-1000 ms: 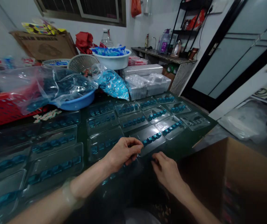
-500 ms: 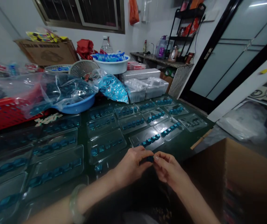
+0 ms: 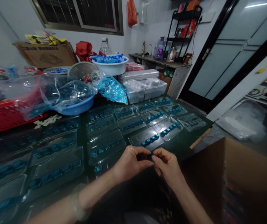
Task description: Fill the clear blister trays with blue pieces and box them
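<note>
My left hand (image 3: 130, 163) and my right hand (image 3: 167, 165) meet over the near edge of the dark table (image 3: 184, 141). Both pinch a small blue part (image 3: 150, 156) between their fingertips. Just beyond them lies a clear plastic tray (image 3: 146, 139) with a short row of blue parts in it. Several more clear trays (image 3: 105, 144) with rows of blue parts cover the table to the left and behind. A pale bangle sits on my left wrist.
An open cardboard box (image 3: 236, 180) stands at the right, close to my right arm. A blue basin (image 3: 77, 107) under clear bags, a red basket (image 3: 2, 113), a bag of blue parts (image 3: 112, 88) and clear lidded boxes (image 3: 145, 85) line the back.
A second ago my hands were apart, the left at the nearest tray. They came together on the small blue part and now hold it slightly higher.
</note>
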Motion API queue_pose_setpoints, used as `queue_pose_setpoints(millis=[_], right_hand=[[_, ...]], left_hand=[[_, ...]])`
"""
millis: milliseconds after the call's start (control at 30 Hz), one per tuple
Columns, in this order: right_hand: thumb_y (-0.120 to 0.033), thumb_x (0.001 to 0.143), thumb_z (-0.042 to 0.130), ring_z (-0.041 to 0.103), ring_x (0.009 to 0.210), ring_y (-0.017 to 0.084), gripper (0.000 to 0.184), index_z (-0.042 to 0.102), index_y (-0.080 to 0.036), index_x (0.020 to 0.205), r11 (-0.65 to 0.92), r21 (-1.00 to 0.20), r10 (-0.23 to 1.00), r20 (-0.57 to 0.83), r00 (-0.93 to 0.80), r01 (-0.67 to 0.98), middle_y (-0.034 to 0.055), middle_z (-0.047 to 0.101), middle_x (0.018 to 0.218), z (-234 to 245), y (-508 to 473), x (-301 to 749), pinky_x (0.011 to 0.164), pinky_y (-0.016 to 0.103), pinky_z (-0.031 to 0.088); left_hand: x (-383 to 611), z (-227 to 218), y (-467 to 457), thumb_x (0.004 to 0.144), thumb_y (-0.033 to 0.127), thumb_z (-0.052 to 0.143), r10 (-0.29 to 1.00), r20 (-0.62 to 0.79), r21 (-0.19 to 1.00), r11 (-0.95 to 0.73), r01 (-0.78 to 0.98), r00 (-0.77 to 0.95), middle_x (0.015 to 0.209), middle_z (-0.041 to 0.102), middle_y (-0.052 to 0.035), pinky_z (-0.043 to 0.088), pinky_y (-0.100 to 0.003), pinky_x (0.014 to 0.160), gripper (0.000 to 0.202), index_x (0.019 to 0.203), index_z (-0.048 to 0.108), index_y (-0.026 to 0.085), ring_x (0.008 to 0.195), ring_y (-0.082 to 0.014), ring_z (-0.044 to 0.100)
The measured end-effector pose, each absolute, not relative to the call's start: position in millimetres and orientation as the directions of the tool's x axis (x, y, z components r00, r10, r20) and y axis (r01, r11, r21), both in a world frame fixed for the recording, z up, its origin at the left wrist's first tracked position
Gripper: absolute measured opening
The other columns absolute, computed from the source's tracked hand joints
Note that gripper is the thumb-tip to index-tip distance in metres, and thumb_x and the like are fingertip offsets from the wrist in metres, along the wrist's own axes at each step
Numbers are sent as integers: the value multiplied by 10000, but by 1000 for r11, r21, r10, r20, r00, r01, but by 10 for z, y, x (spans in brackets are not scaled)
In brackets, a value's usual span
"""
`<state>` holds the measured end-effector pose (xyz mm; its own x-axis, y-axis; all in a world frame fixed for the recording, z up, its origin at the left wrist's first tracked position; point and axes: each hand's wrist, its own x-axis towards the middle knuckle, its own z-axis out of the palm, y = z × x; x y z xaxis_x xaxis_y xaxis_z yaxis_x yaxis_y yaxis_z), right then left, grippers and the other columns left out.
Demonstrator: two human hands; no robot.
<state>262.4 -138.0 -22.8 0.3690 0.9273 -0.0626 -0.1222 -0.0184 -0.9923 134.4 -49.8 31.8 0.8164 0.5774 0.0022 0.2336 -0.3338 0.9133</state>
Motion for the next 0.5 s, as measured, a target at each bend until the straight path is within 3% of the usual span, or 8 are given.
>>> queue_pose_setpoints(millis=[233, 500], right_hand=[[-303, 697, 604, 315, 319, 22, 176, 518, -159, 749, -61, -970, 964, -118, 237, -236, -83, 408, 427, -265, -1343, 2697, 325, 154, 194], [-199, 675, 517, 284, 303, 33, 68, 507, -168, 734, -77, -957, 924, -174, 342, -280, -96, 369, 392, -279, -1282, 2602, 298, 154, 214]], left_hand=[[1362, 341, -522, 687, 183, 591, 543, 165, 820, -540, 192, 824, 642, 591, -11, 364, -204, 543, 98, 764, 643, 150, 578, -111, 516], [1338, 387, -531, 715, 109, 530, 496, 190, 779, -601, 178, 847, 694, 595, -16, 365, -201, 601, 150, 805, 644, 146, 642, -104, 527]])
